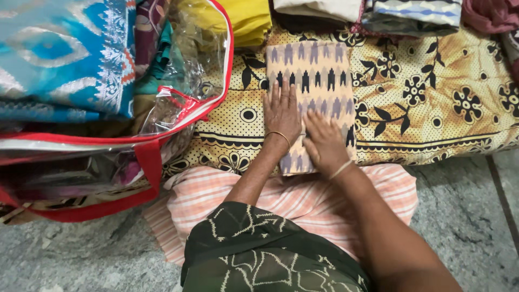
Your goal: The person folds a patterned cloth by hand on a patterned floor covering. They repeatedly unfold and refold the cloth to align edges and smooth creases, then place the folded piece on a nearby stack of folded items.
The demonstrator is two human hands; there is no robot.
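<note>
Head view: a folded cloth (313, 81), cream with rows of purple and black zigzag marks, lies flat on a yellow spread (432, 108) printed with black flowers. The folded cloth is a long rectangle; its long axis runs away from the person, one short end near the person's lap and the other pointing toward the stacked fabrics at the far edge.

The left hand (282, 112) rests palm down on the cloth's left edge, fingers (281, 89) stretched flat and close together, pointing away along the cloth's length; it presses rather than grips. A thin bangle (279, 135) circles that wrist. The right hand (326, 141) lies flat just beside it on the nearer half of the cloth, fingers extended toward the left hand, nothing clasped.

To the left stands a clear plastic bag with red trim (151, 162), open at the top, holding folded fabrics, with a blue patterned fabric (65, 54) uppermost. Beyond the cloth lie a yellow folded garment (248, 19) and a blue striped folded piece (416, 13). A peach striped cloth (303, 200) covers the lap, over the grey stone floor (459, 227).
</note>
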